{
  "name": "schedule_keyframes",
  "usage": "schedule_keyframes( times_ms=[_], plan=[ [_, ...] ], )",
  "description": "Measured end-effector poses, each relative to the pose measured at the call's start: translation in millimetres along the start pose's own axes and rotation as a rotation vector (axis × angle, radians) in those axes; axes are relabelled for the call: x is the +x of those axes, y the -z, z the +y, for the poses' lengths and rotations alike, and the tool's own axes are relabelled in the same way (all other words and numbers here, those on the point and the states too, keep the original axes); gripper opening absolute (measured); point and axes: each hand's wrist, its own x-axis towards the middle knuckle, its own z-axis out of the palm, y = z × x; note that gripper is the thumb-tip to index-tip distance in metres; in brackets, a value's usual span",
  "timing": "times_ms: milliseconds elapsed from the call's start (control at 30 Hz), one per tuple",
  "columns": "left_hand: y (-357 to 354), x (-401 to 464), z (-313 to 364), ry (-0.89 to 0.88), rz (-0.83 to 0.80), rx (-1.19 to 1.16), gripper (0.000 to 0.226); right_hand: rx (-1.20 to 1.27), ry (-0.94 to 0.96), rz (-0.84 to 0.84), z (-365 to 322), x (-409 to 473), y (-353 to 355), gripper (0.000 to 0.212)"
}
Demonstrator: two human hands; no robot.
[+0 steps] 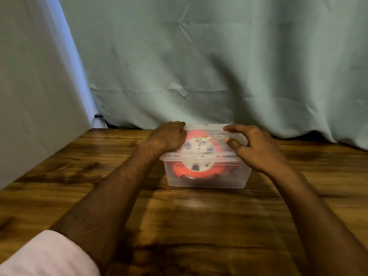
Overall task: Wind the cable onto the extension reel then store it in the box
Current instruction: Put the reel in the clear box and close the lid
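Table (pixel 179 216): wooden, my two forearms stretched across it toward the box.
Box (pixel 207 180): clear plastic, lid on.
Reel (pixel 199 168): orange, inside the box.
My left hand (pixel 169 136): fingers curled over the lid's left edge.
My right hand (pixel 253 146): fingers curled, pinching the lid's right edge.
Curtain (pixel 219 56): pale green, behind the box.

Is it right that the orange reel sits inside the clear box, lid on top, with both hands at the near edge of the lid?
Not quite. The head view shows the left hand and right hand at the lid's far corners, not its near edge. The orange reel does sit inside the clear box.
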Motion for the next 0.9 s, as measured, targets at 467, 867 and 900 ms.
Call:
schedule_keyframes(
  times_ms=[467,867,900],
  plan=[
    [6,-17,11,0.038,0.002,-0.132,0.063,-0.126,-0.117,-0.354,14,27,-7,0.057],
    [-17,-44,-14,0.466,0.344,-1.078,0.058,0.563,-0.639,-0.133,5,5,-5,0.056],
    [-16,-43,-14,0.471,0.332,-1.066,0.059,0.575,-0.673,-0.148,5,4,-3,0.060]
  ],
)
